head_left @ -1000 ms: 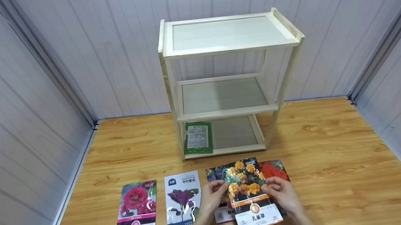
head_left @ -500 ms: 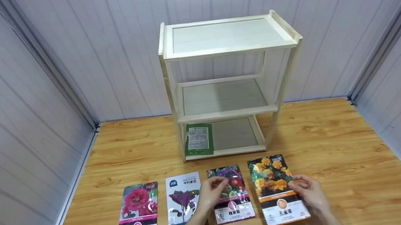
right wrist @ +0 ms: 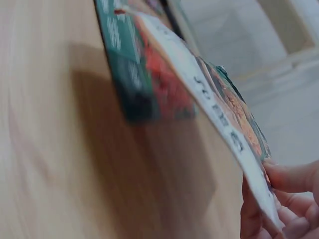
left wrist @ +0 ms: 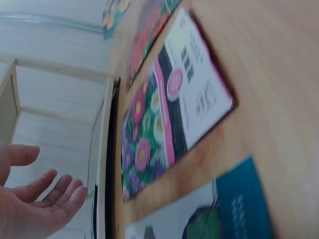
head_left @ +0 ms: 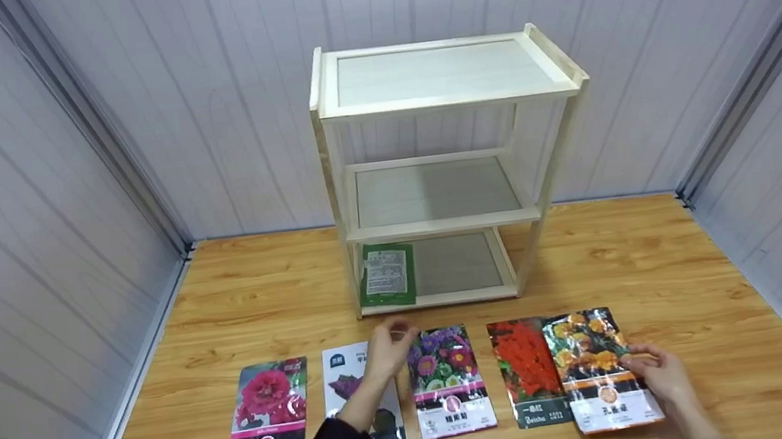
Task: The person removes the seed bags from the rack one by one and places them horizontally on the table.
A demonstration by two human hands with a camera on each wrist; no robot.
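My right hand pinches the right edge of a seed packet with orange flowers. In the right wrist view the packet is tilted, raised off the table over its shadow, with the thumb on its front. It overlaps the right side of a red-flower seed packet in the head view. My left hand holds nothing; its fingers are loosely bent between a white seed packet with a purple plant and a daisy seed packet. The left forearm partly hides the white packet.
A pink-flower seed packet lies at the left end of the row. Behind stands a pale wooden three-tier shelf, with a green packet on its bottom tier. Panel walls enclose the wooden table.
My right hand has carried the orange-flower packet rightward, uncovering the daisy and red-flower packets. My left hand has let go of it and moved left and up, away from the daisy packet.
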